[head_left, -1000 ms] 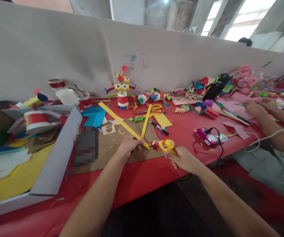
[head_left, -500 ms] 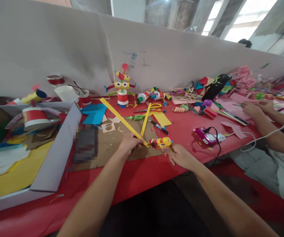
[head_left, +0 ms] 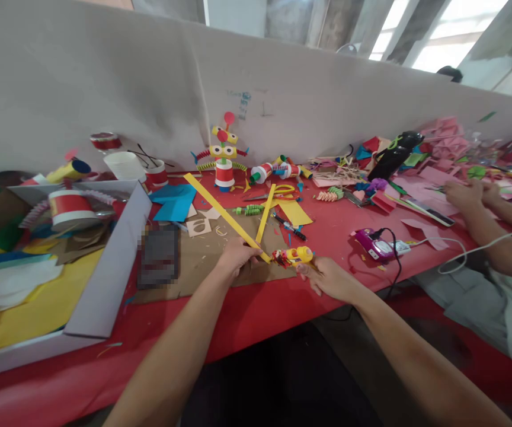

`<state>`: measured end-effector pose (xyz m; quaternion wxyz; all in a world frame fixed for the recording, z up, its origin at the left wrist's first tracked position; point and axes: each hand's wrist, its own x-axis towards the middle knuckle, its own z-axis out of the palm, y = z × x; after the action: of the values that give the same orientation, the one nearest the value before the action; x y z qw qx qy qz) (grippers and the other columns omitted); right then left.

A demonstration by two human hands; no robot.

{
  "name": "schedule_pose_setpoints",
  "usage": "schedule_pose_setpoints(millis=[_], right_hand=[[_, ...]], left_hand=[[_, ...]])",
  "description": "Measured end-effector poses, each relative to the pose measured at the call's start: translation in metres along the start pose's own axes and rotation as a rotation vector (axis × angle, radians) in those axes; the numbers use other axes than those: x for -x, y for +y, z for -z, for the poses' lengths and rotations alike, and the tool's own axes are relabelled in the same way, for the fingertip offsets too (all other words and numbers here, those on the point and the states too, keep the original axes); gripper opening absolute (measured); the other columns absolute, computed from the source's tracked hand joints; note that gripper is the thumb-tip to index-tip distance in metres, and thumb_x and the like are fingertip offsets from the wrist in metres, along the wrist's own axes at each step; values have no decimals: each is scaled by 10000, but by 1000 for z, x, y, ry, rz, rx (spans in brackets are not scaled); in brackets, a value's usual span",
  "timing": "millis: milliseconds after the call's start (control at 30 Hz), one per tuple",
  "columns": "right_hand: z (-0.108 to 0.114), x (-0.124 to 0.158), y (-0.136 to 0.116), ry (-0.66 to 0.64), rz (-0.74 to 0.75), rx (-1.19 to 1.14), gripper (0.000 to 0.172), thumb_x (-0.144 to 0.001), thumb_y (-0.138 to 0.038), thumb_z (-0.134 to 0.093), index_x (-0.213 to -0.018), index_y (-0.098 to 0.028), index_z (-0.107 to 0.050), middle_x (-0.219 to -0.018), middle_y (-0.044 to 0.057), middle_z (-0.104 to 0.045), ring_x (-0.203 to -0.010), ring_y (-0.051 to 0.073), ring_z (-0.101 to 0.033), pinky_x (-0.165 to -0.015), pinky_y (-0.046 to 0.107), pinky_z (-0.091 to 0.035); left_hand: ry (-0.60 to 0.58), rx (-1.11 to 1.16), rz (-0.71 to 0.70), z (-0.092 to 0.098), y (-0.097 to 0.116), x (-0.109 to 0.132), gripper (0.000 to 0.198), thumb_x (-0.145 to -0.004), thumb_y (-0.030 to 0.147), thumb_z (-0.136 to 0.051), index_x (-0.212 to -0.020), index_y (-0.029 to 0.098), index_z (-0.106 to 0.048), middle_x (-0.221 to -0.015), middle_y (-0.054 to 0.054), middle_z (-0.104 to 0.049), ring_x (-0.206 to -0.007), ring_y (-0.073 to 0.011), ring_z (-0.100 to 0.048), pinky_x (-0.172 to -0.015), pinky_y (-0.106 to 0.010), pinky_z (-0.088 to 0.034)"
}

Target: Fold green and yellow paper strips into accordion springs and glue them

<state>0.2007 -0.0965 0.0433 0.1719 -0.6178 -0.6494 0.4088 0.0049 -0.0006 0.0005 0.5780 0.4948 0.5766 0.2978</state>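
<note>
My left hand (head_left: 238,256) is closed in a pinch on a long yellow paper strip (head_left: 220,212), near its lower end. A second yellow strip (head_left: 266,214) slants up beside it, forming a V; whether the two touch is hidden by my fingers. My right hand (head_left: 329,279) is wrapped around the handle of a yellow hot glue gun (head_left: 299,255), its tip close to the strip's end. Below them lies a brown cardboard sheet (head_left: 185,279). Scissors (head_left: 285,191), a green folded-paper spring (head_left: 252,210) and a black-handled cutter (head_left: 295,231) lie just beyond.
A white box (head_left: 100,284) with paper sheets stands left, near a blurred dark flat object (head_left: 160,255). Paper-cup figures (head_left: 224,174) stand at the back. A purple power strip (head_left: 374,245) with cords lies right. Another person's hands (head_left: 463,196) work over pink paper at far right.
The view has shifted a little, so everything sits slightly farther right. Both hands keep nearly the same pose, with the glue gun's tip still by the strip's end.
</note>
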Motion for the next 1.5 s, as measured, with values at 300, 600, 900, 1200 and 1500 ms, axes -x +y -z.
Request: schedule_pose_setpoints(millis=[300, 600, 900, 1200, 1500], right_hand=[[-5, -3, 1, 31, 30, 24, 424, -829, -567, -372, -716, -178, -496, -388, -56, -451, -372, 111, -475, -442, 216, -343], [27, -10, 9, 218, 5, 314, 441, -840, -553, -367, -916, -167, -568, -605, 40, -607, -564, 179, -589, -519, 247, -374], [49, -62, 45, 470, -257, 978, 302, -844, -232, -433, -1113, -119, -512, -1097, 191, -534, -989, 302, -533, -772, 380, -401], [-33, -115, -32, 375, -81, 573, 423, -808, -524, -408, -882, -179, -642, -919, 164, -639, -877, 282, -609, -702, 378, -446], [-19, -138, -12, 329, -191, 340, 228, -692, -419, -556, -772, -227, -648, -873, 104, -668, -835, 254, -629, -618, 322, -443]], left_hand=[[-6, 42, -11, 1, -1, 2, 72, -577, 96, -663, -623, 134, -622, -511, -12, -609, -361, -67, -457, -364, -185, -287], [-2, 148, -69, 7, -1, -3, 134, -533, 150, -706, -651, 125, -647, -546, -18, -609, -378, -57, -427, -385, -193, -302], [279, 488, -346, 38, 15, -3, 295, -558, 322, -722, -764, 119, -664, -617, -4, -570, -556, -80, -467, -505, -191, -348], [379, 505, -404, 41, 13, -6, 207, -639, 300, -651, -758, 133, -618, -672, -16, -595, -624, -107, -541, -602, -217, -414], [407, 492, -349, 40, 9, -8, 111, -664, 238, -629, -718, 141, -616, -668, -15, -599, -615, -104, -553, -597, -223, -422]])
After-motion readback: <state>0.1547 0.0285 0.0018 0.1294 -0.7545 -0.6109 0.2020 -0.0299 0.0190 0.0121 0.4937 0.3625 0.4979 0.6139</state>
